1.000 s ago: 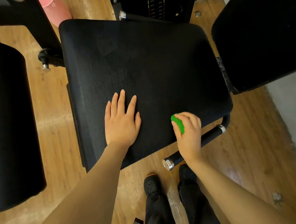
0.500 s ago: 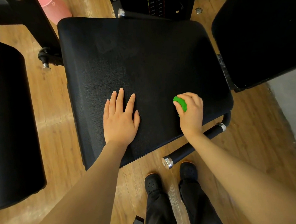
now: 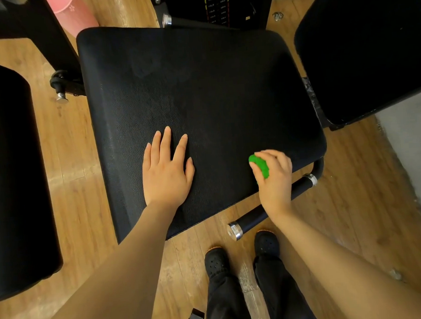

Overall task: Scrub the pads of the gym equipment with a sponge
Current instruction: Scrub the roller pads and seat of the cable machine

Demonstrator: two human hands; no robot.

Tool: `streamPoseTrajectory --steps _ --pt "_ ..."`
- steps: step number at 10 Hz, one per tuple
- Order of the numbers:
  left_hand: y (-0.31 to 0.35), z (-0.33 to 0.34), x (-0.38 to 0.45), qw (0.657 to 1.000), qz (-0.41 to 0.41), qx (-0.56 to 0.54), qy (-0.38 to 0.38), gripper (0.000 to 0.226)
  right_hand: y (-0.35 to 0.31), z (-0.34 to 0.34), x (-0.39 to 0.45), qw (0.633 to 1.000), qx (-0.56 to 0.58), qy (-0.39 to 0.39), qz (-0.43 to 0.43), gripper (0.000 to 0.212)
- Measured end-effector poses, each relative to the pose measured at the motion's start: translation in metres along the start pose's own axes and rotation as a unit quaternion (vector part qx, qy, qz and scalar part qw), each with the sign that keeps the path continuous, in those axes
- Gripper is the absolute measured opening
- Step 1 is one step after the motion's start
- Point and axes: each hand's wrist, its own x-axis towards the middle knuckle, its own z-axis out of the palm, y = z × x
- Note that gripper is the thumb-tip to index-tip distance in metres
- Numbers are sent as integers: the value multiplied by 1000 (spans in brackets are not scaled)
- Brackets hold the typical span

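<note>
A large black seat pad (image 3: pixel 200 86) fills the middle of the head view. My left hand (image 3: pixel 166 171) rests flat on its near part, fingers straight and slightly spread. My right hand (image 3: pixel 275 178) grips a green sponge (image 3: pixel 260 166) and holds it against the pad close to the near right edge. Only part of the sponge shows between the thumb and the curled fingers.
A black handle bar with chrome ends (image 3: pixel 270 206) juts out below the pad's near right corner. Another black pad (image 3: pixel 369 41) stands at the right, a black roller pad (image 3: pixel 10 182) at the left. A weight stack (image 3: pixel 216 5) and a pink bucket (image 3: pixel 72 13) lie beyond. My shoes (image 3: pixel 241 255) stand on the wooden floor.
My right hand pushed the sponge away from me over the pad, then drew it back toward the near edge. My left hand stayed pressed in the same spot.
</note>
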Motion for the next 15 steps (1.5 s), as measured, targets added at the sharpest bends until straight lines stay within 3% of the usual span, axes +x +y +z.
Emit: streamPoseTrajectory --steps 2,6,10,15 --pt "0 0 0 1000 -1 5 -3 53 3 4 39 999 -27 17 10 29" --pt "0 0 0 1000 -2 -2 -6 54 19 -17 -18 1000 -24 -8 -5 34" --pt "0 -1 -1 1000 -1 -2 -5 53 7 -3 63 998 -37 25 33 33" --pt "1 -2 -1 1000 -2 -8 -10 49 20 -22 -2 998 -25 27 52 31"
